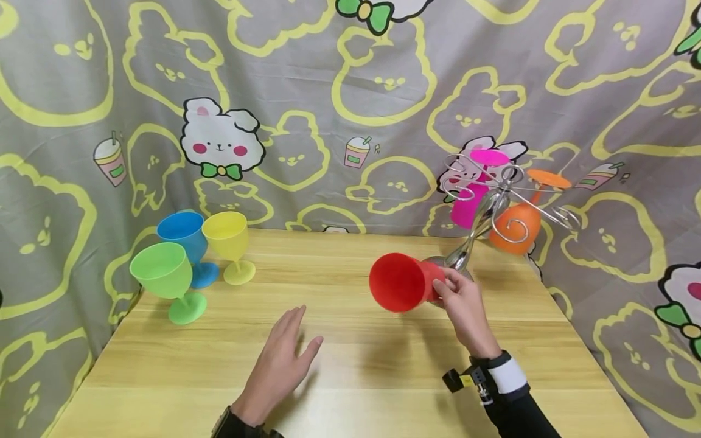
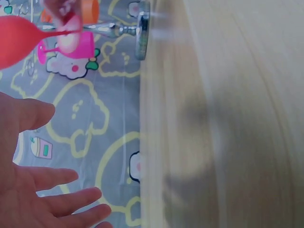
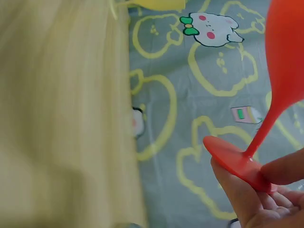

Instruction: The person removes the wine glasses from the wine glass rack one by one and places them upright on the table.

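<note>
My right hand [image 1: 465, 313] holds a red goblet [image 1: 397, 283] tilted above the table, its mouth turned toward the head camera. In the right wrist view the thumb and fingers pinch the round foot [image 3: 240, 164] of this goblet. Behind it stands a silver metal glass rack [image 1: 484, 216] with curled wire arms. A magenta goblet [image 1: 468, 208] and an orange goblet [image 1: 515, 230] hang upside down from the rack. Over the middle front of the table, my left hand [image 1: 279, 359] has its fingers extended and thumb spread, holding nothing.
At the table's left side, a green goblet [image 1: 161, 271], a blue goblet [image 1: 183, 234] and a yellow goblet [image 1: 226, 234] stand upright close together. A patterned grey curtain [image 1: 306, 73] borders the wooden table [image 1: 328, 389] at the back and sides.
</note>
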